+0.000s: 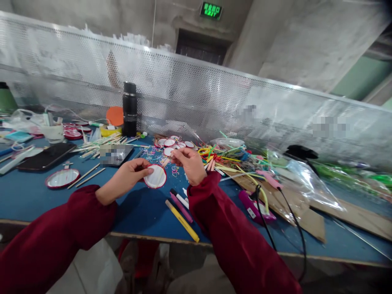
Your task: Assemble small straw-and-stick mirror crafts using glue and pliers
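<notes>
My left hand (134,174) is closed in a pinch on the left edge of a round white disc with a red rim (159,178), held above the blue table. Just up and to the right, my right hand (190,163) is closed too, its thumb and forefinger pinching a small thin tan strip (166,160) whose lower end points toward the disc. Whether the strip touches the disc I cannot tell. Below the hands lie a yellow marker (182,221), a purple marker (181,207) and a white pen (181,199). Behind them, small coloured rings (174,170) are scattered.
A black bottle (130,110) stands against the perforated metal screen (196,90). More red-rimmed discs (63,178) lie about. On the right are a pink glue gun (269,179) with a black cord, coloured pipe cleaners (245,157) and cardboard (312,224). A phone (47,156) lies left.
</notes>
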Motion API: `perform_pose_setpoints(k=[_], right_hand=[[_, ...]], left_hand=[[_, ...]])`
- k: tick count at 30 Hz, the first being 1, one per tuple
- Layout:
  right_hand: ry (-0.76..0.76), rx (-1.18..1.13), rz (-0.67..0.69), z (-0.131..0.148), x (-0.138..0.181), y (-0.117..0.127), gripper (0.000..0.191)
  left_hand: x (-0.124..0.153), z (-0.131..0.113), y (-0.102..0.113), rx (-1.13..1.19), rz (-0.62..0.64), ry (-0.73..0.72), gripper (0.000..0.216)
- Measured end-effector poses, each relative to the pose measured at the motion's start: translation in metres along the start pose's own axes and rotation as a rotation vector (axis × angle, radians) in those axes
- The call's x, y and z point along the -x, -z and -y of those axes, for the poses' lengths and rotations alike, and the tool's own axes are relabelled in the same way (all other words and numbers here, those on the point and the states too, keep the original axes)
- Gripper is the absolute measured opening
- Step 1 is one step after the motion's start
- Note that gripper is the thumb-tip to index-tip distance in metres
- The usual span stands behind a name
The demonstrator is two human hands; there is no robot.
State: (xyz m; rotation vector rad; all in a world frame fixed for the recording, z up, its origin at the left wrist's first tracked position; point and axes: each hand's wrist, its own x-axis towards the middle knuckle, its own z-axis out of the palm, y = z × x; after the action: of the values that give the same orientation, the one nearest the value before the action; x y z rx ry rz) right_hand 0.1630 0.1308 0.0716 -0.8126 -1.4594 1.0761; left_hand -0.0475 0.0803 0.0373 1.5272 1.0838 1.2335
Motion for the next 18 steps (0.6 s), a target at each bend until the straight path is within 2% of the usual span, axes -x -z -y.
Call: perform_pose_setpoints(k=[5,9,18], right_hand=[[0.060,0.060,-0.001,-0.0013,0.0009,-0.0037,0.031],[0.078,0.046,0.035,-0.0034,0.0002,-0.0053,0.029],[0.111,0.041,0.053,-0.0061,0.0023,-0.0088,0.024]], left_hand=[[-0.0022,0.0025,-0.0003,-0.101,-0.009,-0.105,0.033],[-0.0014,0.0038,-0.0020,-0.165,0.025,-0.132,0.031],[-0.0006,0.0007,-0.0044,-0.199,0.001,-0.149,0.028]])
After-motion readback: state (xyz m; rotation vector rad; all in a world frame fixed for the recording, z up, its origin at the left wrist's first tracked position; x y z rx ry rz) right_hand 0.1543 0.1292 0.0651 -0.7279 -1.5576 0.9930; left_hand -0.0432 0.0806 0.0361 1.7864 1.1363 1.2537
